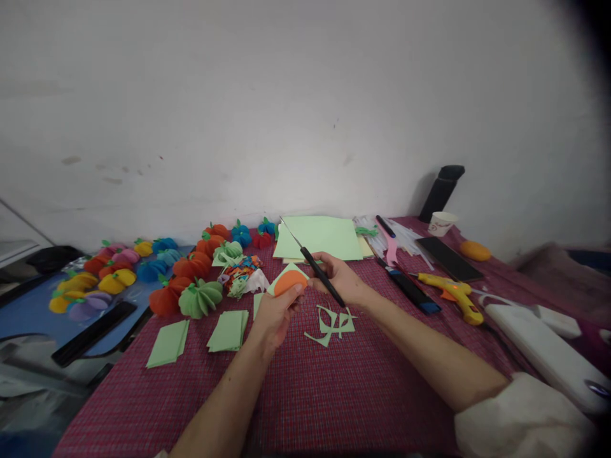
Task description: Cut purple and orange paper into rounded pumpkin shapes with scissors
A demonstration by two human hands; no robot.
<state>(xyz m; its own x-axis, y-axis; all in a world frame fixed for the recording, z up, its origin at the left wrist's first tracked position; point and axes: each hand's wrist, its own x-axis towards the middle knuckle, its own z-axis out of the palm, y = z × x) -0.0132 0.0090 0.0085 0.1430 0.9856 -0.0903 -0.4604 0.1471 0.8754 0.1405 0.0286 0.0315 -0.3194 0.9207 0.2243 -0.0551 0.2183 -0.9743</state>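
My left hand (275, 313) pinches a rounded orange paper piece (289, 280) against a pale green paper sheet (280, 270), thumb on top. In my right hand (340, 278) is a slim tool (321, 270) with a black handle and a narrow metal end pointing up and left; its exact kind is unclear. The right fingertips are close to the orange piece's right edge, and I cannot tell if they touch it. Curved green paper offcuts (334, 323) lie on the table just below my right hand.
Small green paper stacks (228, 331) lie left on the checked red cloth (305, 401). Behind them are folded paper pumpkins (200, 299) and a heap of colourful scraps (243, 275). Large green sheets (319, 236) rest by the wall. A yellow glue gun (453, 294) and a paper cup (442, 222) are right.
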